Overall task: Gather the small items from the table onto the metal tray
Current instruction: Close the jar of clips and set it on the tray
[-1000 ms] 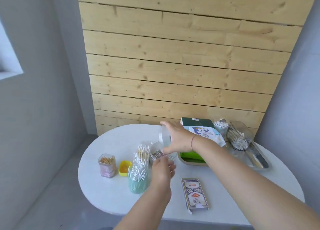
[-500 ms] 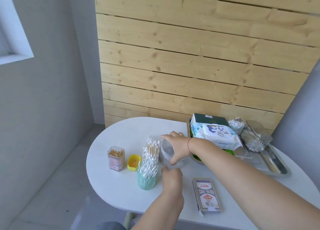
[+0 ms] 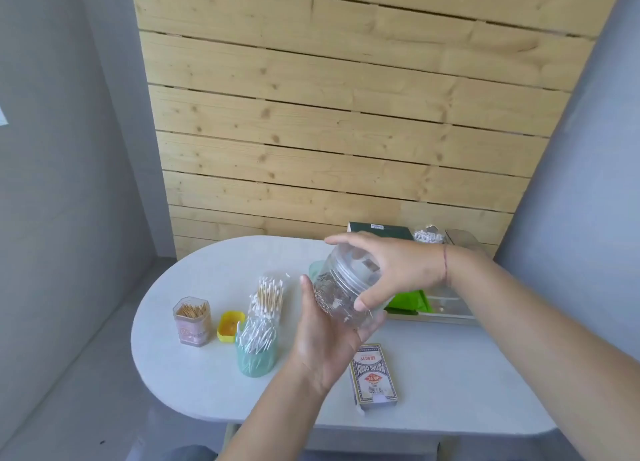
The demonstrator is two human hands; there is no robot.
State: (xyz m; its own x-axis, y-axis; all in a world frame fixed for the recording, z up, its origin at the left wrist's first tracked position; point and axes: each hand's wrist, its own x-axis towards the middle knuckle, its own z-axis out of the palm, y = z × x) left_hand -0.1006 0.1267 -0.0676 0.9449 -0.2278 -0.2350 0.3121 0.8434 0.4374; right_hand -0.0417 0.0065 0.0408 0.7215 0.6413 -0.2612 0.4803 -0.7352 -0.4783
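A clear plastic jar (image 3: 341,289) with small shiny items inside is tilted in the air above the table's middle. My right hand (image 3: 391,270) grips its lid end from above and my left hand (image 3: 322,339) cups its bottom from below. The metal tray (image 3: 446,316) lies at the back right, mostly hidden by my right arm, holding a green item (image 3: 410,299), a dark green box (image 3: 377,228) and a tub of cotton swabs (image 3: 427,236). On the table stand a teal cup of cotton swabs (image 3: 256,351), a swab pack (image 3: 268,294), a toothpick holder (image 3: 192,322), a yellow lid (image 3: 230,326) and a card box (image 3: 373,375).
The white oval table (image 3: 214,270) ends close in front of me and at the left. A wooden slat wall stands right behind it, with grey walls on both sides. A pale green object (image 3: 316,270) shows behind the jar.
The jar has been lifted off the table and tilted. My left hand came up under its base, while my right hand stays on the lid end.
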